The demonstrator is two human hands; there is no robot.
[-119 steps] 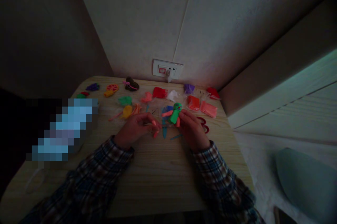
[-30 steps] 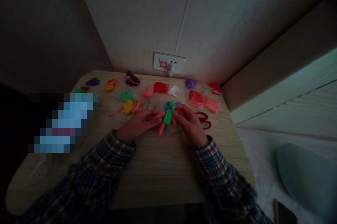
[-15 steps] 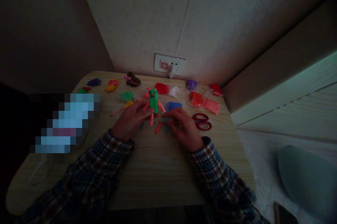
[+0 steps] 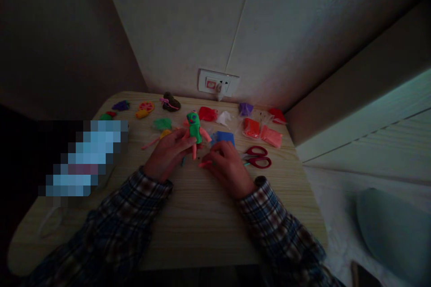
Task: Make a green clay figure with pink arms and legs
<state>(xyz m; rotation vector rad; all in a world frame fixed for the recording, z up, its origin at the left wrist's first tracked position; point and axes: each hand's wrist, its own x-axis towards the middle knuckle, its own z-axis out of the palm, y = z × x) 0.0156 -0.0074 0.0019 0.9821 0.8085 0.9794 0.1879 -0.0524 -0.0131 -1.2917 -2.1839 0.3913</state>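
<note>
My left hand [image 4: 167, 154] is closed around a small clay figure [image 4: 195, 130] and holds it upright over the table. The figure has a green body and head, a dark eye, a red mouth and pink limbs; one leg hangs below my thumb. To its right, my right hand [image 4: 230, 168] is low over the tabletop, with its fingertips pinched at a pink clay strip [image 4: 205, 164]. Part of that strip is hidden by the fingers. Just beyond the right hand lies a blue clay packet [image 4: 225, 137]. Scissors with red handles [image 4: 258, 156] rest beside that hand.
Bagged clay lies along the back: red [image 4: 208, 113], white [image 4: 224, 118], purple [image 4: 245, 108], orange-red [image 4: 251, 127] and pink [image 4: 271, 136]. Green clay [image 4: 162, 123] and a brown clay piece [image 4: 171, 103] are at left. A wall socket [image 4: 218, 83] sits behind the table [image 4: 202, 228].
My right hand has come down from holding a thin pale object to the pink strip on the table. The figure's head has tilted slightly left. A teal bit now shows by the scissors.
</note>
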